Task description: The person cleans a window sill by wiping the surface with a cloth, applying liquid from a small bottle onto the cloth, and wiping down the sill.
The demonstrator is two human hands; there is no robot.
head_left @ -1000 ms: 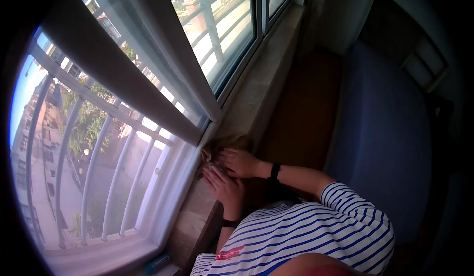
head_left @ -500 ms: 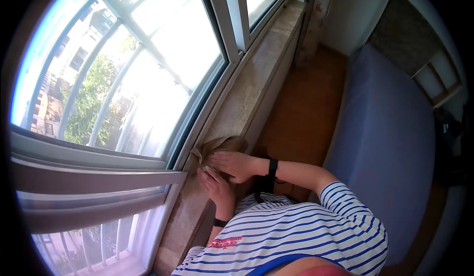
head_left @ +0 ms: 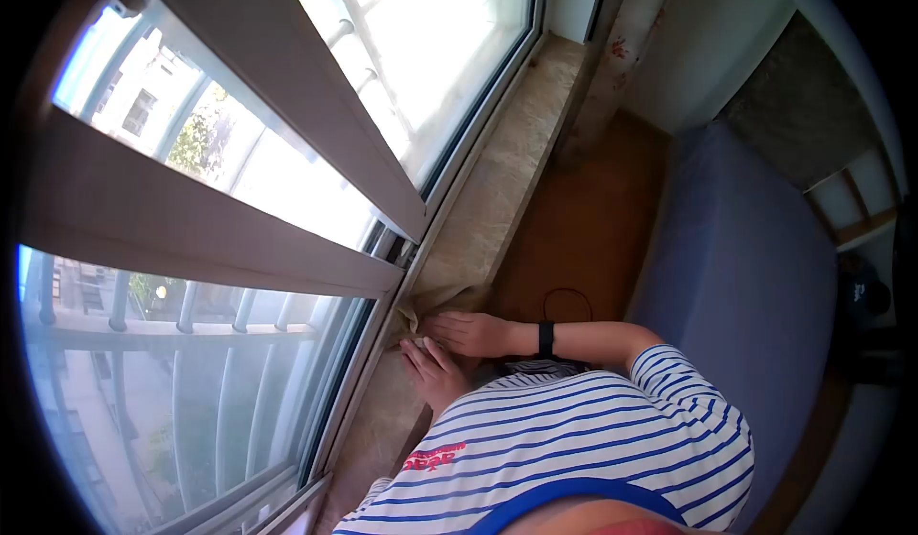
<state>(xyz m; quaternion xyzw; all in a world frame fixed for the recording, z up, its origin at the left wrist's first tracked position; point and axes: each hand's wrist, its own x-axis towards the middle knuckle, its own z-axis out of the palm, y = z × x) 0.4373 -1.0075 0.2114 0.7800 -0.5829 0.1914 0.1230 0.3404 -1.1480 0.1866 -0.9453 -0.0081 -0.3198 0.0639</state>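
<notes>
A brown cloth point(head_left: 448, 303) lies bunched on the stone windowsill, against the window's lower rail. My right hand point(head_left: 470, 333) reaches across from the right with a black band on its wrist, its fingers closed on the cloth's near part. Just below it, my left hand point(head_left: 436, 372) has its fingertips at the cloth's edge by the rail, where the fabric is pinched up between both hands. The palms and the underside of the cloth are hidden.
The marble-look windowsill point(head_left: 488, 186) runs away along the window. Two pale upright sash frames point(head_left: 316, 105) stand beside a gap, with white bars outside. A bed with a blue-grey cover point(head_left: 736, 325) is at right. A thin cable loop point(head_left: 569, 298) is on the brown floor.
The gap between the window frames looks narrower, and the far frame appears nearer my hands. My hands and the cloth sit slightly further right in view, still together.
</notes>
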